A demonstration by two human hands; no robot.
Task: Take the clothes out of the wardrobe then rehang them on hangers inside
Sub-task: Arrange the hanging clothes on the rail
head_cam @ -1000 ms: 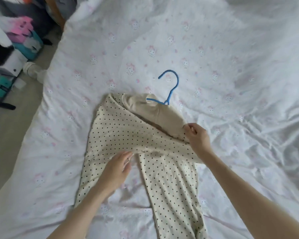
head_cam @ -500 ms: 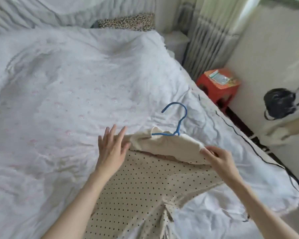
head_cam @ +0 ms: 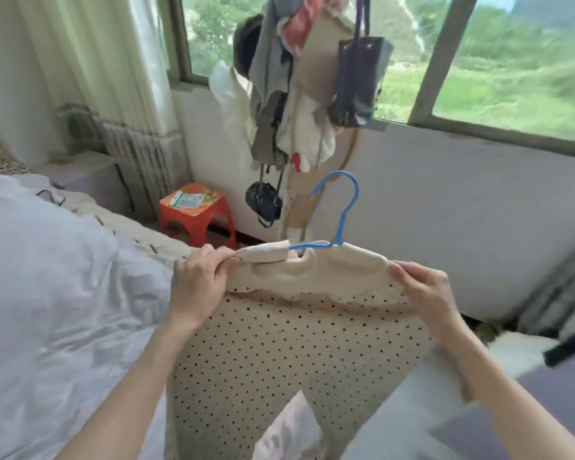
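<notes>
Cream trousers with black dots (head_cam: 263,356) hang from a blue hanger (head_cam: 341,214), folded over its bar so the plain waistband faces me. The hook stands up above the waistband. My left hand (head_cam: 198,285) pinches the left end of the folded waistband. My right hand (head_cam: 424,290) grips the right end. Both hold the garment up in the air, in front of me, past the bed's edge. The hanger's bar is hidden under the cloth.
The bed with its white quilt (head_cam: 54,310) fills the left. An orange stool (head_cam: 195,210) stands by the wall near a radiator and curtain. A coat stand loaded with clothes and bags (head_cam: 299,104) rises in front of the window (head_cam: 498,61).
The trousers on the hanger have been lifted off the bed into the air. My left hand, open before, now pinches the waistband. The view has swung from the bed toward the window.
</notes>
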